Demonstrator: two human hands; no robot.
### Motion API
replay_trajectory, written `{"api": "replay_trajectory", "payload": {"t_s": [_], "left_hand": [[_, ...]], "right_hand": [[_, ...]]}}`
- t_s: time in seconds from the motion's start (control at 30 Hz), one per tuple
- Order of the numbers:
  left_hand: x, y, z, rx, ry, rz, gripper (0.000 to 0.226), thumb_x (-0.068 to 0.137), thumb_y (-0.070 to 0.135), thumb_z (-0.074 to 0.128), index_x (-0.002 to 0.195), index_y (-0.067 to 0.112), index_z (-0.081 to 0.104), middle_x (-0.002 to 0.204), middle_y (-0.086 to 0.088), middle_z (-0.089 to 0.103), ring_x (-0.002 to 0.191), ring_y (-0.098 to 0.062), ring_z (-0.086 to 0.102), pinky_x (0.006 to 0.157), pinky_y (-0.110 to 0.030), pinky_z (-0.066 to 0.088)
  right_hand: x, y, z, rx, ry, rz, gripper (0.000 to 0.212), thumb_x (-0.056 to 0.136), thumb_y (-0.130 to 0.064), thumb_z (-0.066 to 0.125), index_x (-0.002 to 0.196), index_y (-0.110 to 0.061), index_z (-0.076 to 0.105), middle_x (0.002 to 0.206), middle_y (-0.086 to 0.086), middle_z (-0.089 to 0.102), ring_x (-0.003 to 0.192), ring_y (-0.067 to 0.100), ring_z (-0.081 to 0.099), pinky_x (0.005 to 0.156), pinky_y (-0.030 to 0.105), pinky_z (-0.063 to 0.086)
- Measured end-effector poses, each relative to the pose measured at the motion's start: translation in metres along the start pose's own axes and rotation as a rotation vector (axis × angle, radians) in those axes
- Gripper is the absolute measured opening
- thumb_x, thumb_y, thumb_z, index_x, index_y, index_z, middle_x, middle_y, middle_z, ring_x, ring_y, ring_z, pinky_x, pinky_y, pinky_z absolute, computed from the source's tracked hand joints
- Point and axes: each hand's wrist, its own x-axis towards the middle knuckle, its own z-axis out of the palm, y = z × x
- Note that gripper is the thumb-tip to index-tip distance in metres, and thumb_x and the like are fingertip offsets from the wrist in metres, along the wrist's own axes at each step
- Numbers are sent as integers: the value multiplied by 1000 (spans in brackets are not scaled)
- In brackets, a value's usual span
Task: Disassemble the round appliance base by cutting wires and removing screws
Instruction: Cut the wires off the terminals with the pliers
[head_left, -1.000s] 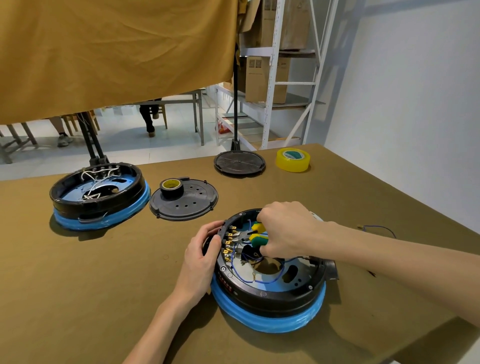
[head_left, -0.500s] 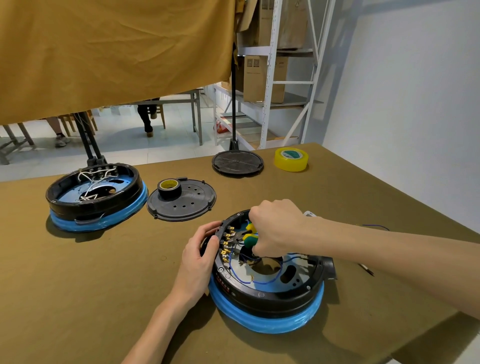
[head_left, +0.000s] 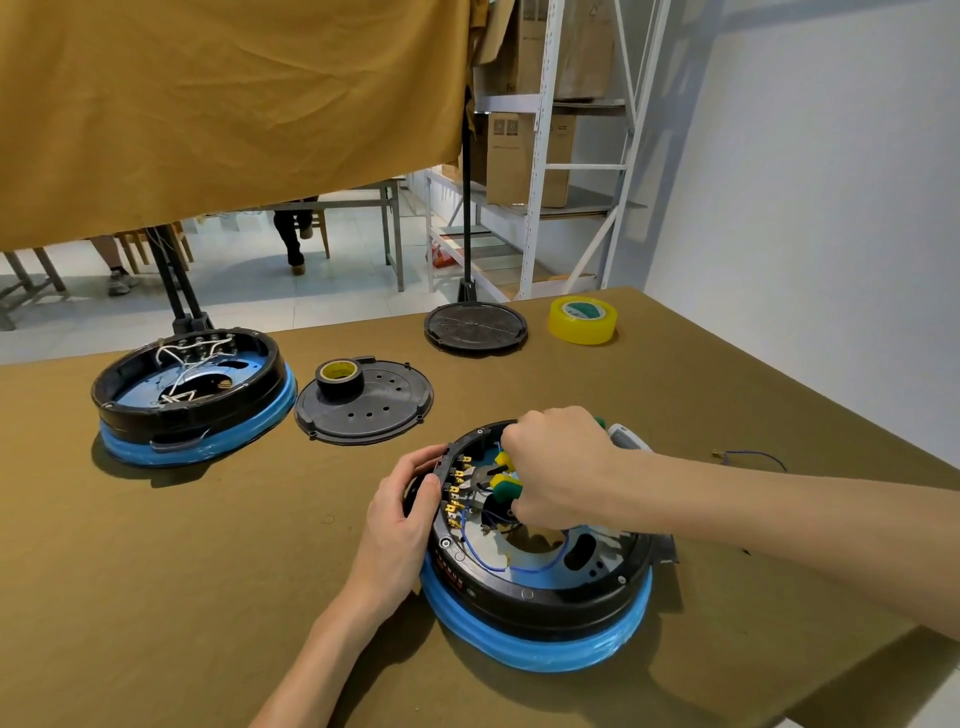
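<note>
No legible text; red marks on near base (head_left: 540, 597) rim too blurred. L hand (head_left: 402, 512) grips its left rim. R hand (head_left: 558, 467) clenched round yellow-green cutters (head_left: 503, 480) inside, by blue wires (head_left: 470, 540); barely shifted vs 0.5 s ago. 2 bases, 2 lids, 2 tape rolls.

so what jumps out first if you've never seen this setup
Front and centre, two hands work on a round base with a blue band: the left hand grips its left rim while the right hand holds yellow-green cutters down among the blue wires. At far left stands a second base, open, with white wires, and a yellow tape roll glows at the table's far edge.
</note>
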Motion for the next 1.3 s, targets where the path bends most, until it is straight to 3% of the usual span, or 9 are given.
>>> {"api": "replay_trajectory", "payload": {"t_s": [0.07, 0.17, 0.3, 0.4, 0.5, 0.67, 0.97, 1.13, 1.3], "left_hand": [[0, 0, 0, -4, 1, 1, 45, 96, 50, 44, 137, 36, 55, 135, 15, 62, 131, -4, 52, 114, -46, 44], [0, 1, 1, -5, -3, 3, 48, 96, 49, 44, 139, 32, 56, 135, 14, 62, 131, -4, 53, 113, -46, 45], [2, -1, 0, -15, -2, 7, 41, 100, 46, 46, 137, 34, 56, 133, 16, 63, 129, -1, 53, 113, -43, 45], [2, -3, 0, -5, -6, -1, 30, 107, 37, 47, 136, 37, 56, 133, 20, 62, 128, 4, 52, 114, -41, 45], [1, -1, -1, -18, -7, 4, 38, 100, 46, 46, 136, 37, 56, 133, 18, 63, 128, 0, 54, 113, -42, 45], [1, -1, 0, -11, -5, 2, 29, 108, 34, 47, 136, 38, 56, 133, 19, 62, 128, 1, 54, 113, -44, 45], [1, 1, 0, -60, 0, -7, 31, 109, 25, 46, 137, 31, 58, 132, 11, 66, 126, -9, 60, 107, -50, 50], [0, 4, 1, -57, 7, 8, 35, 107, 34, 48, 139, 27, 58, 134, 11, 65, 128, -6, 57, 111, -49, 47], [0, 4, 2, -66, 6, 1, 34, 108, 22, 46, 139, 25, 58, 132, 8, 66, 126, -9, 59, 109, -50, 49]], "right_hand": [[-1, -1, -1, -2, 6, 3, 42, 83, -38, 71, 71, -18, 36, 68, 0, 44, 54, 17, 42, 48, 26, 27], [-1, 2, -5, 73, -50, 53, 35, 82, -39, 72, 87, -16, 47, 73, -1, 48, 59, 15, 46, 51, 27, 34], [-5, -6, -1, -44, 60, -12, 39, 80, -31, 71, 68, -19, 35, 68, 1, 45, 56, 18, 44, 49, 28, 26], [-6, -1, -4, 26, 12, 29, 44, 83, -36, 70, 70, -22, 30, 70, 0, 46, 56, 16, 44, 49, 27, 29], [-8, -6, 3, -70, 95, -27, 44, 83, -32, 71, 67, -19, 32, 69, 1, 44, 57, 19, 39, 52, 30, 24], [-9, 3, 1, 85, 15, 38, 32, 82, -35, 72, 79, -16, 46, 71, 0, 49, 58, 18, 47, 50, 29, 34], [-16, 6, 10, 14, 78, 0, 43, 81, -35, 71, 68, -21, 33, 68, -1, 46, 58, 18, 47, 50, 28, 29], [-20, 13, 4, 62, 79, 42, 43, 79, -39, 72, 69, -22, 35, 70, -1, 50, 61, 21, 50, 50, 29, 29], [-41, 18, 3, 92, 19, 9, 40, 78, -38, 73, 68, -21, 38, 65, -2, 48, 54, 16, 44, 49, 29, 30]]}}
